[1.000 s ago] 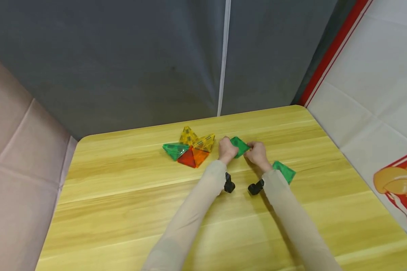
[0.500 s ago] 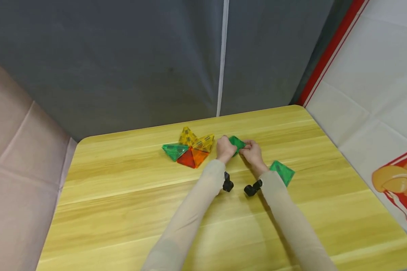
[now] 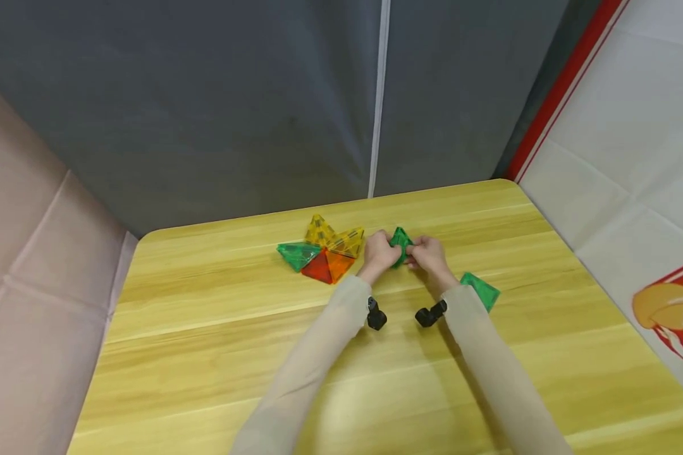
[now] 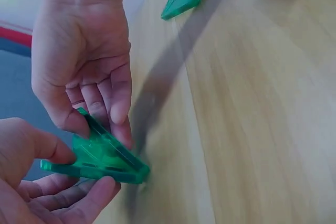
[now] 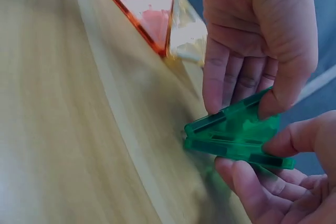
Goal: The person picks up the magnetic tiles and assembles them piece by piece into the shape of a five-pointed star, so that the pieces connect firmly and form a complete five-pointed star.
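Note:
Two translucent green triangular magnetic tiles (image 3: 399,240) are folded together in a narrow V, just above the wooden table. My left hand (image 3: 380,254) pinches one side between thumb and fingers. From the other side, my right hand (image 3: 429,256) pinches the second face. The wrist views show the V close up, with the green tiles (image 4: 102,156) meeting at one pointed end and thumbs pressing on the inner faces. Left of the hands lies a ring of joined tiles: a green part (image 3: 298,254), a red one (image 3: 319,266), an orange one (image 3: 338,264) and raised yellow ones (image 3: 319,230).
Another green tile piece (image 3: 482,291) lies on the table (image 3: 216,316) beside the right forearm, partly covered by the sleeve. A dark grey curtain (image 3: 233,126) hangs along the table's back edge, and a white printed panel (image 3: 632,158) stands at the right.
The green tiles between my hands have gone from a wide, flat diamond to a narrow folded V. My hands have come closer together; the other tiles stay in place.

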`<state>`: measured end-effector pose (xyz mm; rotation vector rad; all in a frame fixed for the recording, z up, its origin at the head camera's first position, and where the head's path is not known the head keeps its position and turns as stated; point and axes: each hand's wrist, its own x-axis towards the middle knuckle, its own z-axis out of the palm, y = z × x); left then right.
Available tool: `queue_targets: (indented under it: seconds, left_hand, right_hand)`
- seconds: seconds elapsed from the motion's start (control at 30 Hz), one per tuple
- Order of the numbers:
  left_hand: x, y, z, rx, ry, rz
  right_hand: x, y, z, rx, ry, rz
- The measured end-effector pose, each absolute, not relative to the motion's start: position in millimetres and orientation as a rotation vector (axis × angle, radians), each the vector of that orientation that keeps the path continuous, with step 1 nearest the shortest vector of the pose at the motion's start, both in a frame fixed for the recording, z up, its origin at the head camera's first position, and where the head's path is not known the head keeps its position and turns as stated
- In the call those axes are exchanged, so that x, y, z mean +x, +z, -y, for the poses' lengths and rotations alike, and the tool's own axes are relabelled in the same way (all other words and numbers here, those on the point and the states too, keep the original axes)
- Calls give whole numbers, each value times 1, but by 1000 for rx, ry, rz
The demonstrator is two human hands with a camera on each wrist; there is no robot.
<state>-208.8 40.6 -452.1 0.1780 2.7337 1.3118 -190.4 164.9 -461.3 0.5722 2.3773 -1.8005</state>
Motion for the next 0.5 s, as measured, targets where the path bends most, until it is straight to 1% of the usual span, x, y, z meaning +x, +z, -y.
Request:
queue_targets:
  seconds: [0.17,0.5]
  left_hand:
    - [-197,-446,-25,338,1380,-2743]
    - [-171,-424,12,420,1533,-2691]
  right_hand:
    - [-179,-454,-159,435,-1818,-2435]
    - [-155,-431,-145,30,-1808,-2571]
